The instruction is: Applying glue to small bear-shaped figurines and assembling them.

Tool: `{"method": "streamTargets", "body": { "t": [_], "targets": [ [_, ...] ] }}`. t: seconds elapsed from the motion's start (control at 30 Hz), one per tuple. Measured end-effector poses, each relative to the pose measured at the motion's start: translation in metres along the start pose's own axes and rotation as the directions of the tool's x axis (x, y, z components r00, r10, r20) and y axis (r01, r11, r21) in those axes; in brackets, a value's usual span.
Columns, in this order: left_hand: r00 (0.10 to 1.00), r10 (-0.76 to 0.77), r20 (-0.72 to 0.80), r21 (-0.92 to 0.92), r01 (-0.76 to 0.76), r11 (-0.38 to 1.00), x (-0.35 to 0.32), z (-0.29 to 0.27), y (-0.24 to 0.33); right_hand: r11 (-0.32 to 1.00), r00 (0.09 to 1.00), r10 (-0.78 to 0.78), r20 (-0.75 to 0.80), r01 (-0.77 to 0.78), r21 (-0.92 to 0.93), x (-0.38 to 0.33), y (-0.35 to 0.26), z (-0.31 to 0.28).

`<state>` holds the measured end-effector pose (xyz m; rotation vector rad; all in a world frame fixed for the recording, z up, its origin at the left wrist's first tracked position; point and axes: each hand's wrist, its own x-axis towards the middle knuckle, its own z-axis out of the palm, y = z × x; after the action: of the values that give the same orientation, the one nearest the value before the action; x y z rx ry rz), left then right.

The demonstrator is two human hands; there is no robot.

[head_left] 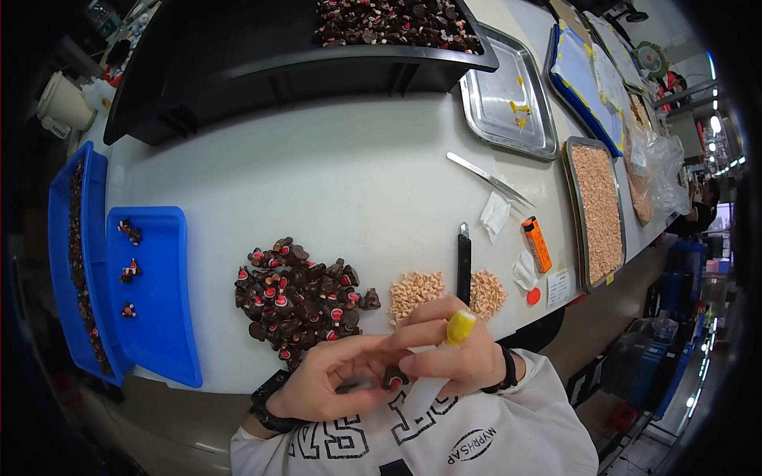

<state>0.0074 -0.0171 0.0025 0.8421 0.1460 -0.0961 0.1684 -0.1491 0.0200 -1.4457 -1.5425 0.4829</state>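
Close to my body, my left hand (pixel 337 381) pinches a small dark brown figure piece (pixel 394 378) with a touch of red on it. My right hand (pixel 456 357) is wrapped round a whitish tube (pixel 427 392) with a yellow end (pixel 460 326), its fingers meeting the left hand's at the piece. Just beyond my left hand lies a heap of dark brown and red pieces (pixel 298 297). Two small piles of beige parts (pixel 417 292) sit beyond my right hand, with a black-handled cutter (pixel 463 266) between them.
Two blue trays (pixel 163 317) stand left, the nearer holding several finished-looking pieces. A large black bin (pixel 278 79) fills the back. Rightward lie a metal tray (pixel 496 119), tweezers (pixel 492 178), an orange pack (pixel 536 244) and a tray of beige parts (pixel 597 198).
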Motion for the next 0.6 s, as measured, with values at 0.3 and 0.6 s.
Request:
{"method": "streamTargets", "body": {
  "t": [0.3, 0.6],
  "targets": [
    [0.993, -0.112, 0.044, -0.2, 0.119, 0.973, 0.001, -0.002, 0.008, 0.999, 0.995, -0.015, -0.099, 0.009, -0.054, -0.006, 0.001, -0.001],
    [0.996, -0.054, 0.066, -0.227, 0.067, 0.972, -0.002, -0.008, 0.002, 0.992, 0.986, -0.092, -0.14, 0.078, -0.103, -0.01, 0.002, 0.001]
  ]
}}
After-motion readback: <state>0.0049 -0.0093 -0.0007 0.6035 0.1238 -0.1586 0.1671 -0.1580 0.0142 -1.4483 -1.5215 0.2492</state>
